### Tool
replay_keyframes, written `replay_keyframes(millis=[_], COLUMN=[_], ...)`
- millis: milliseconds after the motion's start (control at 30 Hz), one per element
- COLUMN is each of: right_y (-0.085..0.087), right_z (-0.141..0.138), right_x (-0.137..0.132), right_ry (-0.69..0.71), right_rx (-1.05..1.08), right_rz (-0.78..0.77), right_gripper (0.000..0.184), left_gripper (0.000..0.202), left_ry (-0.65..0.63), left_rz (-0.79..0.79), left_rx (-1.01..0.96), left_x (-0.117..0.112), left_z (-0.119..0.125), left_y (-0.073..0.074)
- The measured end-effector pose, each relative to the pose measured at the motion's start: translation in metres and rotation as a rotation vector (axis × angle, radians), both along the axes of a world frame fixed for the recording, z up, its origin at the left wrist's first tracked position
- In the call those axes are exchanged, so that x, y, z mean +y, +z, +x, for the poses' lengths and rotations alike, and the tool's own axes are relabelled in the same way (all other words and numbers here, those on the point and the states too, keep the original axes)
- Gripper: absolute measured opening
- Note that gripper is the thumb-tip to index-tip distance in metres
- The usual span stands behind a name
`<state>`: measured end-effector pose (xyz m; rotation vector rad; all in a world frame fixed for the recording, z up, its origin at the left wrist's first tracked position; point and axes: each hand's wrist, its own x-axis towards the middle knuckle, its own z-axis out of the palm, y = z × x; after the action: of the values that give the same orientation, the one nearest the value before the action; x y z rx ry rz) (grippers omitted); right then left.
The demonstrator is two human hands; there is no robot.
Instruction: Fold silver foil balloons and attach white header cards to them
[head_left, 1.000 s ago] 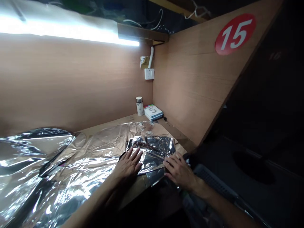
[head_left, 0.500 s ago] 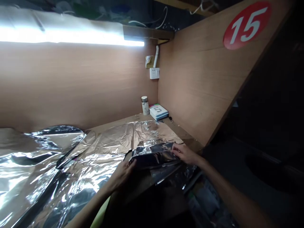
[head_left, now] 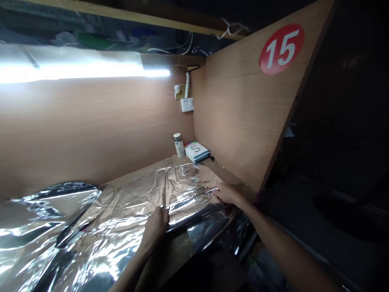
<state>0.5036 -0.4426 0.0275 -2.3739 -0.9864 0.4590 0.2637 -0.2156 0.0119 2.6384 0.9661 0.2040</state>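
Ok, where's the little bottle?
In the head view, the bottle stands at the far end of the wooden desk, left of the book, below the white wall socket.

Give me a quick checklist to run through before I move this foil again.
1. Left hand holding the edge of the silver foil sheet: ok.
2. Right hand holding the far end of the fold: ok.
3. Fold lying fairly straight between the hands: ok.
4. Darker foil flap below the hands free of snags: cannot tell, it lies in shadow.
5. Steel-capped bottle and book off the foil: ok, both sit beyond its far edge.
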Motion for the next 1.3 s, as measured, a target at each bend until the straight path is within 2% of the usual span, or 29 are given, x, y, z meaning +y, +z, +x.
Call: replay_keyframes(millis=[67, 133, 167, 233, 300, 333, 433, 500, 567, 633, 667, 733, 800, 867, 933, 967, 1033, 1067, 1133, 1200, 1267, 1300], right_y=[-0.002, -0.003, -0.003, -0.002, 0.0, 0.002, -0.001, -0.008, -0.016, -0.02, -0.021, -0.025, -0.038, -0.065, -0.097, -0.11, -0.119, -0.114, -0.091, -0.06, -0.032, -0.022], right_z=[0.001, 0.003, 0.004, 0.005, 0.002, -0.001, -0.022, -0.04, -0.054, -0.062, -0.064, -0.074, -0.097, -0.134, -0.179, -0.199, -0.227, -0.233, -0.228, -0.212, -0.195, -0.19], right_x=[0.001, 0.004, 0.005, 0.006, 0.006, 0.006, 0.007, 0.008, 0.01, 0.008, 0.004, -0.007, -0.023, -0.04, -0.055, -0.061, -0.07, -0.073, -0.077, -0.077, -0.073, -0.068], right_ry=[0.001, 0.005, 0.002, -0.013, -0.043, -0.066, -0.175, -0.166, -0.033, 0.139, 0.181, 0.112, -0.116, -0.386, -0.515, -0.533, -0.558, -0.539, -0.415, -0.194, 0.023, 0.108], right_rx=[-0.017, -0.045, -0.066, -0.123, -0.186, -0.218, -0.327, -0.428, -0.521, -0.549, -0.541, -0.489, -0.359, -0.072, 0.332, 0.5, 0.726, 0.792, 0.886, 0.984, 1.084, 1.122], right_rz=[-0.021, -0.042, -0.051, -0.07, -0.089, -0.097, -0.092, -0.053, -0.014, -0.011, -0.002, 0.103, 0.334, 0.547, 0.607, 0.631, 0.699, 0.732, 0.751, 0.732, 0.706, 0.686], right_gripper=[0.028, 0.029, 0.028, 0.026, 0.029, 0.032, 0.047, 0.053, 0.056, 0.059, 0.059, 0.055, 0.048, 0.048, 0.054, 0.058, 0.059, 0.056, 0.047, 0.042, 0.04, 0.039], left_gripper=[0.034, 0.043, 0.048, 0.051, 0.049, 0.049, 0.055, 0.057, 0.057, 0.056, 0.056, 0.056, 0.057, 0.057, 0.055, 0.052, 0.044, 0.042, 0.046, 0.053, 0.049, 0.046], left_ry=[-0.019, -0.07, -0.135, -0.343, -0.558, -0.621, -0.627, -0.601, -0.597, -0.595, -0.588, -0.556, -0.509, -0.48, -0.486, -0.497, -0.49, -0.471, -0.445, -0.457, -0.47, -0.461], left_rz=[0.069, 0.212, 0.307, 0.46, 0.471, 0.437, 0.353, 0.341, 0.339, 0.337, 0.333, 0.317, 0.295, 0.27, 0.235, 0.203, 0.091, -0.004, -0.323, -0.775, -1.201, -1.337], left_rx=[0.006, 0.006, -0.006, -0.029, 0.008, 0.048, 0.131, 0.126, 0.115, 0.109, 0.113, 0.128, 0.138, 0.134, 0.131, 0.129, 0.086, 0.029, -0.106, -0.197, -0.239, -0.278], left_x=[-0.006, -0.011, -0.013, -0.015, -0.016, -0.016, -0.016, -0.016, -0.015, -0.016, -0.017, -0.024, -0.04, -0.063, -0.087, -0.098, -0.111, -0.113, -0.11, -0.104, -0.101, -0.101], left_z=[-0.001, 0.005, 0.01, 0.023, 0.036, 0.04, 0.044, 0.042, 0.042, 0.043, 0.043, 0.038, 0.025, 0.003, -0.023, -0.036, -0.057, -0.065, -0.076, -0.084, -0.09, -0.094], left_y=[0.003, 0.008, 0.01, 0.011, 0.007, 0.003, -0.013, -0.021, -0.025, -0.023, -0.021, -0.016, -0.011, -0.01, -0.01, -0.01, -0.006, -0.002, 0.007, 0.019, 0.03, 0.034])
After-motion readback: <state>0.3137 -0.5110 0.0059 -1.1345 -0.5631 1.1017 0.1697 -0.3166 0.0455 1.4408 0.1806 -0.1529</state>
